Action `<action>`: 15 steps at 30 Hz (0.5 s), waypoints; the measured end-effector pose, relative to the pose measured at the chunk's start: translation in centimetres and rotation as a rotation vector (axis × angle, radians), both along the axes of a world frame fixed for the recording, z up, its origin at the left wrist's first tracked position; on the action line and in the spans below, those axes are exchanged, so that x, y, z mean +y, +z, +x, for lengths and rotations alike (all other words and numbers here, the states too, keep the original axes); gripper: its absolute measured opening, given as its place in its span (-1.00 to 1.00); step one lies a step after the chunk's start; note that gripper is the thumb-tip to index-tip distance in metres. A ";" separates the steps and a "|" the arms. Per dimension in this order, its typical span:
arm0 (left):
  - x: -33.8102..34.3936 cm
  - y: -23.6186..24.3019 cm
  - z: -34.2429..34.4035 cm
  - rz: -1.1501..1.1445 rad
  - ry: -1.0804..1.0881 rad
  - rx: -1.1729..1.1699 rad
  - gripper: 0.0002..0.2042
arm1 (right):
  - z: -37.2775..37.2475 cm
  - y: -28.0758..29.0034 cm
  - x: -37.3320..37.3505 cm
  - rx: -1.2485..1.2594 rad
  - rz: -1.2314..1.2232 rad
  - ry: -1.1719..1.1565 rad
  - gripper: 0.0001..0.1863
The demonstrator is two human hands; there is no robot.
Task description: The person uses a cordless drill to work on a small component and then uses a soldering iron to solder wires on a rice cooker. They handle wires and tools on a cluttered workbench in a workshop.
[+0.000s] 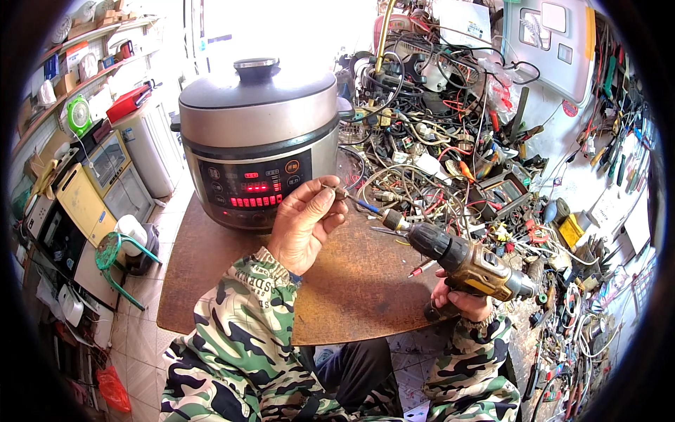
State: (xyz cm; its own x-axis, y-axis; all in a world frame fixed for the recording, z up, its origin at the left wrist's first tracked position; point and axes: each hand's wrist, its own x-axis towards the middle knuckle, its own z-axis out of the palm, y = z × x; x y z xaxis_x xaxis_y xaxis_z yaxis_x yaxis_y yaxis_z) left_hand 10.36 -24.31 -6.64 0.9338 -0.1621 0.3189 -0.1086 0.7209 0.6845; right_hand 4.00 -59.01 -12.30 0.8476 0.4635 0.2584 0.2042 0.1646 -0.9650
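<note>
My right hand (460, 302) is wrapped around the handle of a worn black and yellow cordless drill (485, 271), which points up and to the left. A long thin driver bit (369, 207) with a blue sleeve sticks out of its chuck. At the bit's far end, the thumb and forefinger of my left hand (304, 219) pinch a small dark piece (339, 192), too small to name. Just behind my left hand stands an electric pressure cooker (256, 144), lid on, its front panel lit with red digits and lights.
The brown tabletop (232, 281) carries the cooker. To the right lies a dense heap of tangled wires (422, 141), with a multimeter (503, 193) and a yellow box (571, 230). A green stool (116, 253) stands on the tiled floor at left, near cabinets and shelves.
</note>
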 end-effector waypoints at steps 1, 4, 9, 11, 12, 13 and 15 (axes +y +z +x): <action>0.0 0.0 0.0 0.001 0.004 0.002 -0.77 | 0.0 0.0 0.0 0.005 0.006 0.000 -0.37; -0.1 0.0 0.0 0.003 0.011 0.010 -0.77 | -0.1 -0.1 0.0 0.021 0.030 0.003 -0.37; -0.1 0.1 0.0 0.007 0.004 0.018 -0.77 | -0.1 -0.4 0.2 0.014 0.091 0.009 -0.37; -0.1 0.0 0.1 0.007 0.007 0.018 -0.78 | -0.3 0.1 0.4 0.024 0.076 0.002 -0.38; -0.1 0.0 0.1 0.007 0.009 0.018 -0.78 | -0.3 0.3 0.5 0.030 0.070 0.000 -0.39; 0.0 0.1 0.0 0.008 0.014 0.015 -0.78 | -0.2 0.3 0.5 0.038 0.066 -0.003 -0.39; -0.1 0.1 -0.1 0.007 0.016 0.011 -0.78 | -0.3 0.3 0.5 0.057 0.057 -0.016 -0.39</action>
State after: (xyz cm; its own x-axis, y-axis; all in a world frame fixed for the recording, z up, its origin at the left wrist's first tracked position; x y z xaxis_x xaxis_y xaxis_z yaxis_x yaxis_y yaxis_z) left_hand 10.29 -24.44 -6.50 0.9398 -0.1490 0.3074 -0.1127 0.7143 0.6907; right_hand 3.72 -58.55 -11.96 0.8687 0.4358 0.2353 0.1525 0.2165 -0.9643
